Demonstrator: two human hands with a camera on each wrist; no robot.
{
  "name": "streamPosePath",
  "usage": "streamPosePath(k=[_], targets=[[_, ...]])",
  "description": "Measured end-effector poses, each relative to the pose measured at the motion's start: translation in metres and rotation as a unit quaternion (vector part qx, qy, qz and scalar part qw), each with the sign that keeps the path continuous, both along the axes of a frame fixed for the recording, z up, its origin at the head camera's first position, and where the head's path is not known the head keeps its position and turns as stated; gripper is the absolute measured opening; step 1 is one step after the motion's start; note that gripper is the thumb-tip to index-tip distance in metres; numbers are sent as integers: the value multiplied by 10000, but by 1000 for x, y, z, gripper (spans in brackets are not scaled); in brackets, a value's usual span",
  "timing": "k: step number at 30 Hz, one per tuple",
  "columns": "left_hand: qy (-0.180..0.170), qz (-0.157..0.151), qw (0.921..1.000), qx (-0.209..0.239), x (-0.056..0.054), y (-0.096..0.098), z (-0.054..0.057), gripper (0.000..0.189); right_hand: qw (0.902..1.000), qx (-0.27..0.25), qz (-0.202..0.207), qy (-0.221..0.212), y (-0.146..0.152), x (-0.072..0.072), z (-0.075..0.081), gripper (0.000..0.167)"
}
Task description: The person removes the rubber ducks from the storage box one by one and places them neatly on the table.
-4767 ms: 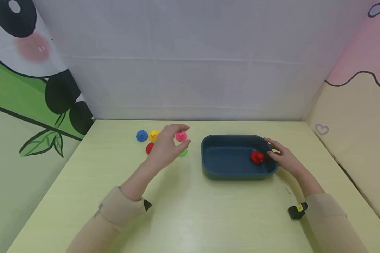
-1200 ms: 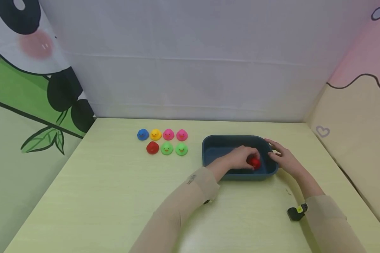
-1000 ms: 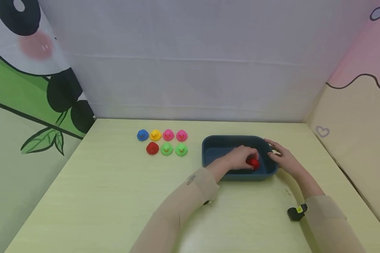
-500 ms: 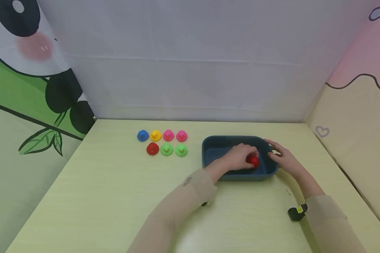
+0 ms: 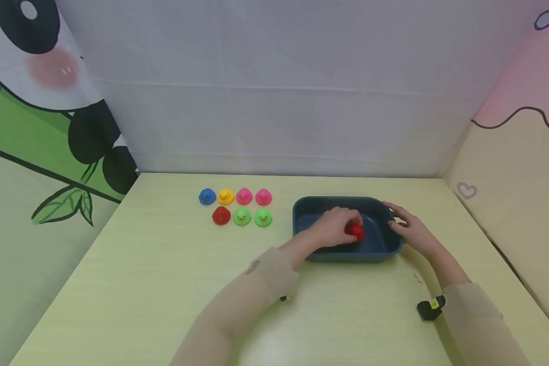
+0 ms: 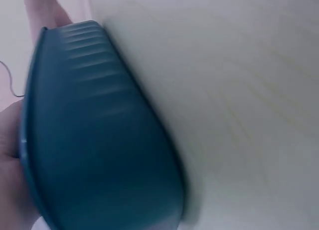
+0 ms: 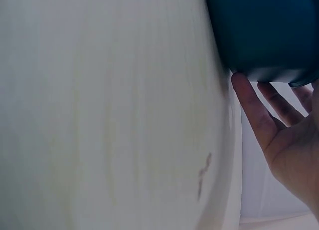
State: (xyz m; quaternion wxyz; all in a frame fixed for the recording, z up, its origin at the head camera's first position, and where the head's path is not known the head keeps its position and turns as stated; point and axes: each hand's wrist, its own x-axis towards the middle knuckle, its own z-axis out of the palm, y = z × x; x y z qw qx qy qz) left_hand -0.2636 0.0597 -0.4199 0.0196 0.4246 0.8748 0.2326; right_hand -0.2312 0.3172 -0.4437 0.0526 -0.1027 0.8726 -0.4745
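Note:
My left hand (image 5: 336,227) reaches into a dark blue rectangular tub (image 5: 379,249) and grips a red toy duck (image 5: 356,232) between thumb and fingers. Much of the duck is hidden by the hand. At the tub's right end, my right hand (image 5: 409,227) holds the rim, its thumb over the edge. The right wrist view shows fingertips of the right hand (image 7: 294,140) against the outer wall of the tub (image 7: 269,35). From the left wrist, the tub's long side (image 6: 99,120) fills the foreground, and the duck is out of sight.
Left of the tub, several toy ducks stand in two rows on the pale table (image 5: 155,284). A blue duck (image 5: 207,196), a yellow duck (image 5: 226,196) and two pink ones make the back row. In front are a red duck (image 5: 221,215) and two green ones.
From above the table ducks, my left hand has come into the tub and taken hold of the red duck there. Lately it has drawn the duck leftward. The right hand stays put.

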Motion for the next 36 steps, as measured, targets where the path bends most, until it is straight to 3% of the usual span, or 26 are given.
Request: streamPosePath(k=[5, 15, 24, 36], targets=[[-277, 187, 9992, 199, 10, -7, 14, 35, 9999, -100, 62, 13, 3, 2, 3, 57], [-213, 431, 9982, 370, 24, -30, 34, 34, 9999, -56, 118, 61, 2, 2, 5, 58], [-137, 309, 9967, 741, 30, -56, 49, 32, 10000, 2, 83, 56, 2, 2, 3, 57], [-173, 387, 9914, 1241, 40, -100, 69, 36, 9999, 116, 57, 101, 0, 2, 3, 57]])
